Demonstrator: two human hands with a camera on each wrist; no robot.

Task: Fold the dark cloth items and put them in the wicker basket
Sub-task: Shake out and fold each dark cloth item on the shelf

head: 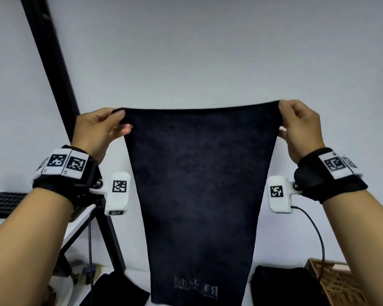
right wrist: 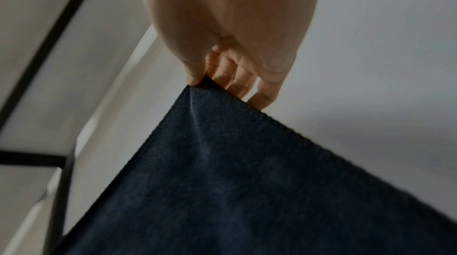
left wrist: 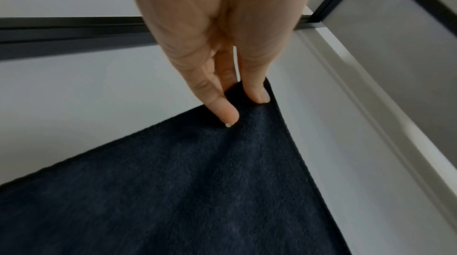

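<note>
A dark navy cloth (head: 199,184) hangs spread out in the air before a white wall, a faint printed logo near its bottom edge. My left hand (head: 119,122) pinches its top left corner between thumb and fingers; the left wrist view shows those fingers (left wrist: 227,110) on the cloth (left wrist: 197,191). At the top right corner my right hand (head: 284,120) pinches the same edge, with its fingers (right wrist: 195,77) on the fabric (right wrist: 247,181) in the right wrist view. A wicker basket (head: 334,281) sits at the lower right.
Two more dark cloth items lie on the white table, one (head: 117,290) at the lower left and one (head: 283,286) beside the basket. A black keyboard (head: 5,203) rests on a shelf at the left. A black frame post (head: 53,62) rises along the left.
</note>
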